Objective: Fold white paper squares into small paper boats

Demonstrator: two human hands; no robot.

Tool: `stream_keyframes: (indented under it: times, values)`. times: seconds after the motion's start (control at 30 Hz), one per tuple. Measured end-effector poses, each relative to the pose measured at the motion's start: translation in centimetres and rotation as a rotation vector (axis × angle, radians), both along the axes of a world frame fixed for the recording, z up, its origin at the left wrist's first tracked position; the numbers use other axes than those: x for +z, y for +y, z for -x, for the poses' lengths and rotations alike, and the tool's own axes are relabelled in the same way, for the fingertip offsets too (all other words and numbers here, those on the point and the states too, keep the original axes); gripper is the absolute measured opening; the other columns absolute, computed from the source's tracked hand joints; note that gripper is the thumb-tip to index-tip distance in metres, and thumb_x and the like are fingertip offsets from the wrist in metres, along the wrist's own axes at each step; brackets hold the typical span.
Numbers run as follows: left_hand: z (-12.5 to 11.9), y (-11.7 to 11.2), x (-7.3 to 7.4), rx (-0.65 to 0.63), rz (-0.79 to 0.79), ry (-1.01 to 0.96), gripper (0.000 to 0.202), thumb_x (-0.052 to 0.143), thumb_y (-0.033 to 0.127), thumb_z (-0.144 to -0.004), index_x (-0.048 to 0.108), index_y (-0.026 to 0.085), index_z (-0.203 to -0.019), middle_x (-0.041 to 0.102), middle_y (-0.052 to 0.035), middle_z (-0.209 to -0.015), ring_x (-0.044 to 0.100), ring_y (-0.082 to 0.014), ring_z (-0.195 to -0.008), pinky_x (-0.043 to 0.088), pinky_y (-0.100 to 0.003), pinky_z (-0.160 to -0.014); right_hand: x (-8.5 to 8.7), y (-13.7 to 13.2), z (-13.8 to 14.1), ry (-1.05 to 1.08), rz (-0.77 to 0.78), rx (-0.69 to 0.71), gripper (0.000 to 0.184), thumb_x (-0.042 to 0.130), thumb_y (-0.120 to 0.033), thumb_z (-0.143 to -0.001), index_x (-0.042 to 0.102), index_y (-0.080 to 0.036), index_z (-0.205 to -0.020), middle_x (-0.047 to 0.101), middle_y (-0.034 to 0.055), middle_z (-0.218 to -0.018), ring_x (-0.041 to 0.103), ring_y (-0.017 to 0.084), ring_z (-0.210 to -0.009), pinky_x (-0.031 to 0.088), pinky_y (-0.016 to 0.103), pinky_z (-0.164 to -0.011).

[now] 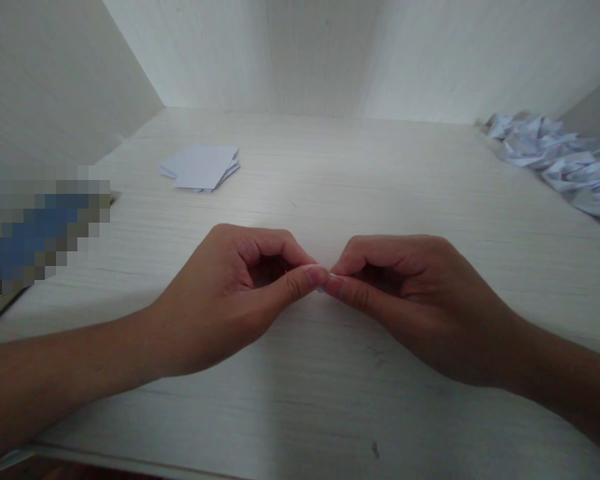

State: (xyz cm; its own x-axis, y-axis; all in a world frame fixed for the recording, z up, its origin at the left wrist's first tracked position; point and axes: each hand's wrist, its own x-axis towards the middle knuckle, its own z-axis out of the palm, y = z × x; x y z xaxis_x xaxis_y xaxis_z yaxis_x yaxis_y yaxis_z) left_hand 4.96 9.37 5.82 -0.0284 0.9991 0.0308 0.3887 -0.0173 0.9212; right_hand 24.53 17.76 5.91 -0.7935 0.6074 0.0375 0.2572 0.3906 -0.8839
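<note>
Both of my hands meet over the middle of the pale wooden tabletop [325, 373]. My left hand [253, 287] pinches with thumb and index finger, and my right hand [400, 293] does likewise, the thumb tips almost touching. Between them a sliver of a small white piece of paper [321, 289] shows; most of it is hidden by the fingers, so its shape cannot be made out. Beyond my left hand lies a loose stack of white paper squares [205, 168], its sheets slightly fanned.
A heap of folded white paper pieces [555, 157] runs along the right edge. At the left lies a blurred-out, flat object with a blue middle [40, 233]. Pale panels [320, 60] rise at the back and sides. The table's front edge [130, 460] shows at lower left.
</note>
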Motion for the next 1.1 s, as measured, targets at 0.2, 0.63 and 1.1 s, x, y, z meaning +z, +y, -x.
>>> stream_keyframes:
  times: [0.2, 0.63, 1.1]
  values:
    - [0.2, -0.1, 0.1, -0.037, -0.011, 0.034, 0.026, 0.078, 0.037, -0.091, 0.077, 0.02, -0.072, 0.073, -0.0032, -0.068, 0.063, -0.015, -0.062, 0.046, -0.022, -0.051, 0.2, 0.1, 0.0, -0.026, -0.007, 0.007, 0.039, 0.077, -0.045, -0.096, 0.071, -0.02, -0.067, 0.057, -0.0034, -0.056, 0.047, 0.01, -0.054, 0.037, 0.025, -0.048]
    - [0.4, 0.4, -0.5, -0.087, 0.004, -0.237, 0.014, 0.084, 0.017, -0.085, 0.085, 0.025, -0.098, 0.084, -0.0041, -0.089, 0.08, -0.0195, -0.081, 0.066, -0.027, -0.072, 0.5, 2.0, -0.8, 0.036, 0.082, 0.06, 0.041, 0.075, -0.058, -0.094, 0.078, -0.024, -0.071, 0.076, 0.0014, -0.069, 0.07, 0.016, -0.065, 0.055, 0.027, -0.06]
    - [0.5, -0.1, -0.4, -0.178, 0.049, -0.404, 0.019, 0.082, 0.009, -0.088, 0.087, 0.025, -0.097, 0.085, -0.0035, -0.086, 0.081, -0.0158, -0.075, 0.068, -0.021, -0.07, 0.8, 1.8, -1.7, 0.037, 0.29, 0.146, 0.031, 0.078, -0.048, -0.095, 0.08, -0.023, -0.076, 0.078, 0.0007, -0.073, 0.072, 0.015, -0.069, 0.057, 0.028, -0.064]
